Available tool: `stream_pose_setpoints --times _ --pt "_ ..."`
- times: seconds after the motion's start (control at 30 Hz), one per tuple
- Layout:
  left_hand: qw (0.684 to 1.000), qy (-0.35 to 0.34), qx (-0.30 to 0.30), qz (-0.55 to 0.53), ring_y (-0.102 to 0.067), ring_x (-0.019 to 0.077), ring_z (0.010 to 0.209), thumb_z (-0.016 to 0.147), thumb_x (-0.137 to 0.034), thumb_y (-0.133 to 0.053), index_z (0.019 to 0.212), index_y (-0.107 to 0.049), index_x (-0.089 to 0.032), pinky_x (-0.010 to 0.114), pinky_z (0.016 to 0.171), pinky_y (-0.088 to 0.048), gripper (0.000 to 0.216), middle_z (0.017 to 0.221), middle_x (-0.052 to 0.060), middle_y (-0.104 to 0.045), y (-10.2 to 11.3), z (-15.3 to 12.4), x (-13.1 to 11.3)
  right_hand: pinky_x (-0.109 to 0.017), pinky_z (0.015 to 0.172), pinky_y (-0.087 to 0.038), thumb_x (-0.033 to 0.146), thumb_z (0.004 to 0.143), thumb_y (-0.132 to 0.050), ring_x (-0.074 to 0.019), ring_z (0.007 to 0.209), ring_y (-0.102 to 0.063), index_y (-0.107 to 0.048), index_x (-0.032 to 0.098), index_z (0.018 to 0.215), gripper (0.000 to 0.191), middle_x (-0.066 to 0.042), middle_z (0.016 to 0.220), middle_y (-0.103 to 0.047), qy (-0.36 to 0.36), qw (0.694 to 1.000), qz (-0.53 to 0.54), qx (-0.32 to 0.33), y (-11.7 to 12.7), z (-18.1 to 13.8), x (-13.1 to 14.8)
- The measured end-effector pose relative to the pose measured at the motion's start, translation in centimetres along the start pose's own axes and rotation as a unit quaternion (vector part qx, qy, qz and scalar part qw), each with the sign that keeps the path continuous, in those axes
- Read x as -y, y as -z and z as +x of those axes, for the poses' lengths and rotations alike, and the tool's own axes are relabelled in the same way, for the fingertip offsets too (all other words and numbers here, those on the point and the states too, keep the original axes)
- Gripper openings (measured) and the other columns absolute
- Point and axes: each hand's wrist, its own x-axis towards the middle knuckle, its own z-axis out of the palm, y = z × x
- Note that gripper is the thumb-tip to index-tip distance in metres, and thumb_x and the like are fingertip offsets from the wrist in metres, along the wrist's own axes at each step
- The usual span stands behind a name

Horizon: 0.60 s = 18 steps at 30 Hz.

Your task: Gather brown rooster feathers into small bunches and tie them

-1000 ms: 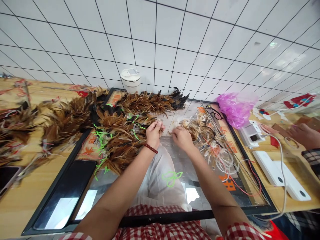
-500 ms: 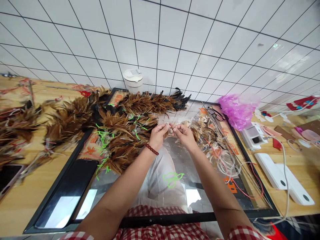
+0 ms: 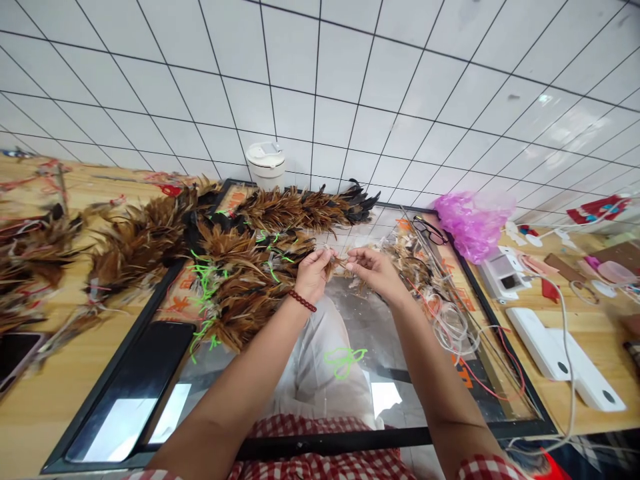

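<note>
Brown feathers stick out of my left hand, whose thumb and fingers are pinched on them. Just to the right is my right hand, its thumb and forefinger a little apart beside the feather ends. Left of my hands lie bundles of brown feathers tied with green strings. A heap of loose, paler feathers is spread behind and right of my right hand. Loose green ties lie on the glass panel below my hands.
A long feather garland runs along the back, near a white lidded cup. A black phone is at front left. On the right are glasses, a purple plastic bag, coiled clear tubing and white power banks.
My hands were together at the fingertips; now my right hand has drawn away to the right and its fingers have loosened. Brown feathers show between the hands.
</note>
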Motion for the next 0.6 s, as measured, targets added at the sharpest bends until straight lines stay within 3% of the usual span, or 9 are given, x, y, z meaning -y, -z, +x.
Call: stream_pose_setpoints --times 0.13,0.27,0.43,0.6 --pt "0.999 -0.006 0.026 0.033 -0.062 0.0092 0.068 0.057 -0.026 -0.086 0.070 -0.070 -0.013 0.021 0.066 -0.049 0.024 0.074 0.003 -0.070 -0.1 -0.2 0.2 -0.028 0.062 -0.047 0.045 0.069 -0.073 -0.0134 0.065 -0.057 -0.066 0.018 0.086 0.033 -0.002 0.075 -0.065 0.000 1.000 0.000 -0.026 -1.4 -0.2 0.5" --pt "0.998 0.009 0.046 0.044 -0.063 0.0090 0.069 0.058 -0.026 -0.085 0.071 -0.071 -0.013 0.021 0.068 -0.049 0.023 0.077 0.003 -0.071 0.0 -0.3 0.2 -0.025 0.055 -0.039 0.047 0.073 -0.067 -0.0110 0.055 -0.046 -0.063 0.017 0.071 0.031 0.002 0.060 -0.056 -0.014 0.998 -0.051 -0.030 -1.0 -0.1 0.4" --pt "0.998 0.024 0.052 0.023 -0.066 0.0119 0.080 0.056 -0.027 -0.086 0.071 -0.071 -0.014 0.024 0.075 -0.051 0.024 0.090 0.004 -0.073 0.0 -0.4 0.0 -0.024 0.055 -0.035 0.050 0.077 -0.062 -0.0103 0.056 -0.042 -0.057 0.018 0.072 0.033 0.002 0.062 -0.051 0.000 0.997 -0.041 -0.064 -0.1 0.1 0.1" --pt "0.998 0.010 0.027 0.052 -0.064 0.0110 0.073 0.054 -0.029 -0.087 0.071 -0.073 -0.014 0.024 0.074 -0.050 0.027 0.079 0.004 -0.072 0.0 -0.2 0.6 -0.024 0.054 -0.034 0.047 0.080 -0.059 -0.0106 0.056 -0.043 -0.058 0.018 0.076 0.029 0.002 0.064 -0.052 0.026 0.996 -0.054 -0.065 -0.9 -0.1 0.1"
